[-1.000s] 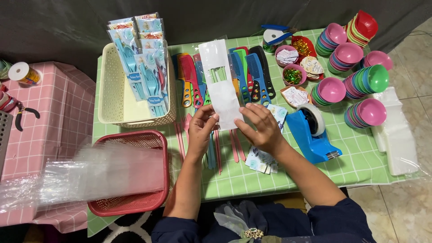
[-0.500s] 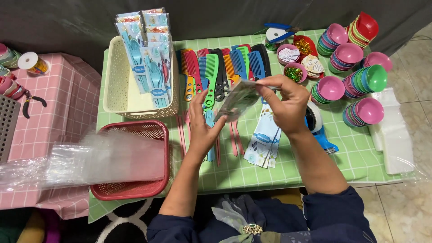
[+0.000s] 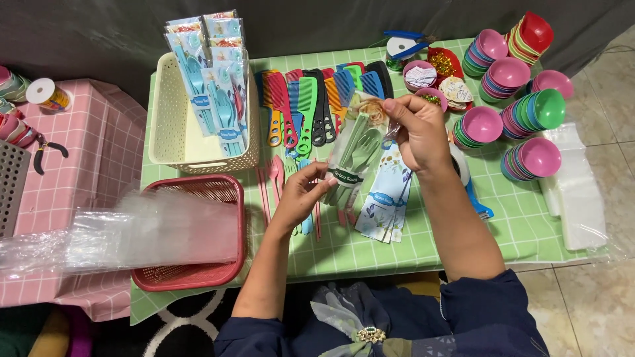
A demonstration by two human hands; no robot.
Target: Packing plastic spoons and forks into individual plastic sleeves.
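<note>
Head camera, looking down: both hands hold a clear plastic packet of green cutlery (image 3: 357, 149) above the green checked table's (image 3: 463, 244) middle. Right hand (image 3: 417, 132) pinches its top; left hand (image 3: 301, 195) pinches its bottom, stretching it upright, likely for filling. Coloured combs (image 3: 311, 106) line the far edge.

The clear sleeve (image 3: 357, 149) at the centre of the frame is thin glossy film, catching light over smooth green plastic cutlery. The combs (image 3: 317, 106) above it look like hard, slightly shiny plastic. The tabletop (image 3: 423, 244) wears a matt green checked cloth. At left, the cream basket (image 3: 169, 132) and red basket (image 3: 228, 192) are perforated plastic, and the bag stack (image 3: 132, 235) is crinkled, shiny film. The bowls (image 3: 539, 109) at upper right are glossy plastic.
</note>
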